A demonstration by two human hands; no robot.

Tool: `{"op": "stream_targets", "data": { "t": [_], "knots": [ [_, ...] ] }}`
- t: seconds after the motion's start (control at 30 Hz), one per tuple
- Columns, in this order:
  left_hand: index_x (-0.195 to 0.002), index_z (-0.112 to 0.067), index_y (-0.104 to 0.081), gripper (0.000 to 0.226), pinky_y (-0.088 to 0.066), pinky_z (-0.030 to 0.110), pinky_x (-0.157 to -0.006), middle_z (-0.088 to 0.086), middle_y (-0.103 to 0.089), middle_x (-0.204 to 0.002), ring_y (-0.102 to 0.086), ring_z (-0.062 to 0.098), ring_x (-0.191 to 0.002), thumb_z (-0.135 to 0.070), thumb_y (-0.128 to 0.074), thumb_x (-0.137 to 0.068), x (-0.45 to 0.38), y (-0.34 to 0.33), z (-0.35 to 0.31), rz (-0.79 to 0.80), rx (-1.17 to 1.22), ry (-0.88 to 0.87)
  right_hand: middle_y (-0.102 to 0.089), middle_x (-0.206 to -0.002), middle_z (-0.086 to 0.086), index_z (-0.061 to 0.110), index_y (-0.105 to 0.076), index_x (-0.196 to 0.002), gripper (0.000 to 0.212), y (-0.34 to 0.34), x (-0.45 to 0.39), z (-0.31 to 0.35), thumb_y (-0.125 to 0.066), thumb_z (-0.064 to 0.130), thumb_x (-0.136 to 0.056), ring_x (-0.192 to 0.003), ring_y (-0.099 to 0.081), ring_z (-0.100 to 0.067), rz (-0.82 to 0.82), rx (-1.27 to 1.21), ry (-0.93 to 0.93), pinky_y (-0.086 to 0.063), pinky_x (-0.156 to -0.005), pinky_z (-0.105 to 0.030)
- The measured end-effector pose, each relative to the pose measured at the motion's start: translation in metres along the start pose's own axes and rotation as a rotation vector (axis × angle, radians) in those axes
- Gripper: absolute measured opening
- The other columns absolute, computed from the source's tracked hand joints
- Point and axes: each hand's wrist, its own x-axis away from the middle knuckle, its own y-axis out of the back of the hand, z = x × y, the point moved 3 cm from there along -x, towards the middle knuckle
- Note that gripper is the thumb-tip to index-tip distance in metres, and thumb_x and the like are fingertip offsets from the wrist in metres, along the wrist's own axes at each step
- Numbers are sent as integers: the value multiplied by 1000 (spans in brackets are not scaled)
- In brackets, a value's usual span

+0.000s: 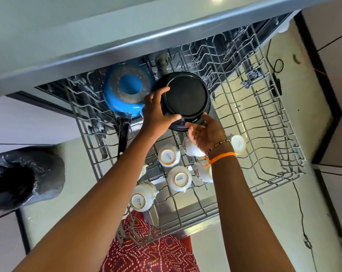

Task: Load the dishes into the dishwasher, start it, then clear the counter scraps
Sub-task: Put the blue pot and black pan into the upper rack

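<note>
1. Black pot [186, 99]: upside down, base toward the camera, held over the far-centre part of the rack; about 12 o'clock from the cups.
2. Left hand [158, 112]: gripping the black pot at its 9 o'clock side, thumb and fingers curled round the rim.
3. Right hand [206, 132]: at the pot's 6 o'clock edge, fingers loosely spread and touching the rim; an orange thread [220, 158] and a bead bracelet sit on the wrist.
4. Blue pan [125, 93]: inverted, at 9 o'clock of the pot and just beside it, its black handle [123, 138] pointing toward 6 o'clock.
5. White cups [179, 178]: several, upside down, clustered in the rack's near-centre; three show "SISTA" on their bases.
6. Dishwasher rack [264, 134]: grey wire, pulled out; its 3 o'clock half holds bare tines only.
7. Counter edge [127, 46]: grey, running across at 12 o'clock above the rack.
8. Bin with black liner [25, 177]: on the floor at 9 o'clock, well apart from the rack.
9. Black cable [301, 213]: trailing over the floor at 4 o'clock.
</note>
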Motion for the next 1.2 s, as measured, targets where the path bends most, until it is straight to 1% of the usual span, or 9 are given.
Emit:
{"op": "stream_targets", "data": {
  "t": [0.2,0.37,0.5,0.57,0.7,0.8,0.93,1.1,1.2],
  "knots": [
    [-138,-14,-41,67,-30,37,-110,10,-38,-141,-35,22,-132,-7,-69,-77,16,-2,7,51,8,8,-67,-58,-13,-1,-51,-78,38,-1,13,-2,-37,27,-100,-37,-56,-10,46,34,12,-54,-46,-21],
    [-129,-14,-49,45,-30,24,-104,7,-45,-137,-41,18,-128,-11,-61,-86,41,6,5,0,99,164,-67,-56,-10,7,-49,-75,31,-6,40,-12,-35,21,-100,-43,-63,-14,62,13,54,-54,-44,-21],
    [-123,-11,-55,35,-38,22,-97,7,-52,-131,-50,17,-118,-10,-58,-88,74,17,-5,-5,209,256,-68,-58,-8,2,-58,-64,49,-8,71,-28,-32,22,-100,-45,-64,-12,153,23,8,-54,-45,-20],
    [-120,-10,-58,30,-36,13,-82,2,-56,-123,-52,13,-107,-12,-56,-90,96,24,-8,-32,257,321,-69,-59,-7,4,-56,-73,39,-10,87,-36,-33,21,-100,-48,-65,-11,191,77,22,-54,-46,-20],
    [-118,-7,-61,27,-41,25,-88,5,-61,-116,-55,18,-105,-10,-52,-93,149,37,-15,-96,408,433,-71,-62,-8,9,-50,-81,19,-16,120,-54,-39,13,-96,-52,-67,-13,273,155,28,-55,-50,-20],
    [-115,-8,-62,24,-40,24,-77,2,-61,-96,-55,15,-87,-14,-52,-93,190,55,-21,-180,536,475,-72,-64,-8,9,-52,-83,18,-22,147,-70,-40,13,-95,-53,-67,-13,348,220,15,-55,-50,-20],
    [-114,-5,-60,24,-47,39,-90,16,-64,-111,-59,26,-101,-15,-51,-94,233,93,-22,-278,619,417,-72,-69,-8,7,-56,-93,17,-40,179,-102,-42,16,-95,-56,-68,-14,429,299,4,-56,-52,-21],
    [-110,-9,-61,20,-46,22,-80,5,-63,-107,-58,12,-93,-14,-50,-95,275,161,-3,-354,683,310,-72,-71,-9,5,-58,-95,24,-79,204,-161,-39,19,-96,-56,-68,-15,498,360,-23,-56,-52,-22],
    [-106,-14,-60,16,-43,24,-79,2,-61,-99,-54,12,-88,-13,-49,-95,297,210,21,-406,750,301,-73,-70,-9,5,-58,-95,24,-113,217,-209,-37,19,-97,-56,-68,-15,528,387,-35,-56,-50,-22]
  ]
}}
